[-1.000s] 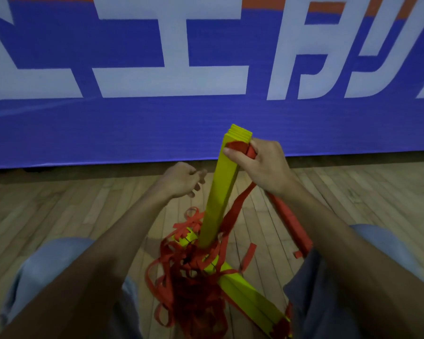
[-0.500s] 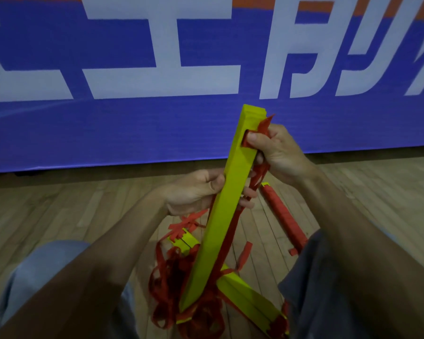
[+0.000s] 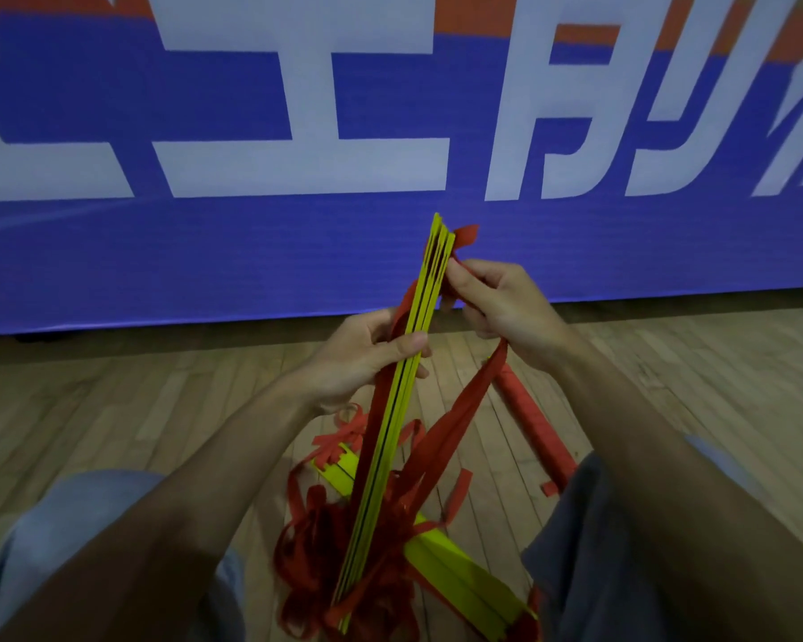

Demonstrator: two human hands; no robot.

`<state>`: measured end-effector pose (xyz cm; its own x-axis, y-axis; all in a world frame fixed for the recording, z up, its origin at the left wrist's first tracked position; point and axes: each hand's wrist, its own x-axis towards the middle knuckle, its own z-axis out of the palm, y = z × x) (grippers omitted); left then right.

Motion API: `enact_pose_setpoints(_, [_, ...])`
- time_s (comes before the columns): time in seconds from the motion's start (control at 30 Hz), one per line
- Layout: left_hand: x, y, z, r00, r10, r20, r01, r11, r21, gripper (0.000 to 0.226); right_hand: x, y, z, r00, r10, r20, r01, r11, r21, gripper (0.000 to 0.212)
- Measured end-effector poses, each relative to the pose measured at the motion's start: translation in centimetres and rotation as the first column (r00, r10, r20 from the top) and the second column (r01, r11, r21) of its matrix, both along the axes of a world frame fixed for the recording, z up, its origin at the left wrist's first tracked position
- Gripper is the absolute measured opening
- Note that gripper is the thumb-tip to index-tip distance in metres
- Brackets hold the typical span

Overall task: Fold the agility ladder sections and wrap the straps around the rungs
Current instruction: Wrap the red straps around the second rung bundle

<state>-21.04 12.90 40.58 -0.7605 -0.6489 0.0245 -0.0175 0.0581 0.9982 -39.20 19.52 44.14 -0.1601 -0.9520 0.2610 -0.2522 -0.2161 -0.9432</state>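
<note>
I am looking down from the head camera at a person sitting on a wooden floor, knees spread, facing a blue banner with large white lettering.

Between the knees, a stack of flat yellow ladder rungs stands nearly upright, leaning slightly to the right at the top. I see it edge-on, so the rungs show as thin yellow lines pressed together. Its lower end sits in a loose tangle of red straps on the floor.

The left hand grips the stack about a third of the way down, the fingers curled round the far side and the thumb lying across the near edge.

The right hand is near the top of the stack, on its right side. Its thumb and fingers pinch a red strap against the edge of the rungs. That strap runs out under the hand and slants down and left into the tangle. A short red strap end sticks out at the top of the stack.

A second bundle of yellow rungs lies flat on the floor beneath the tangle, pointing toward the right knee. A long bundle wrapped in red lies on the floor beside the right leg, partly hidden by the forearm.
</note>
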Motion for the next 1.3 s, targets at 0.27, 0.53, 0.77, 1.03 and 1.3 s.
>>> enact_pose_setpoints(0.27, [-1.2, 0.0, -1.5, 0.941, 0.330, 0.077, -0.278, 0.881, -0.382, 0.026, 2.2, -0.8, -1.3, 0.964, -0.252, -0.083, 0.255, 0.966, 0.036, 0.027])
enact_pose_setpoints(0.53, [-1.3, -0.1, -2.0, 0.873, 0.467, 0.141, -0.229, 0.648, -0.727, 0.031, 3.7, -1.3, -2.4, 0.825, -0.482, -0.297, 0.448, 0.876, -0.177, 0.027])
enact_pose_setpoints(0.77, [-0.2, -0.9, -0.4, 0.976, 0.178, 0.127, -0.107, 0.896, -0.432, 0.041, 2.0, -1.9, -1.9, 0.895, -0.443, -0.057, 0.429, 0.888, -0.165, 0.025])
enact_pose_setpoints(1.03, [1.6, -0.7, 1.8, 1.000, -0.020, -0.012, 0.019, 0.994, -0.109, 0.038, 0.9, -0.4, -0.3, 0.986, -0.148, 0.082, 0.165, 0.947, -0.276, 0.023])
enact_pose_setpoints(1.3, [0.6, -0.2, -0.5, 0.951, -0.298, -0.081, 0.306, 0.945, 0.118, 0.050, 0.5, 0.1, 0.0, 0.966, 0.092, 0.243, -0.042, 0.978, -0.202, 0.016])
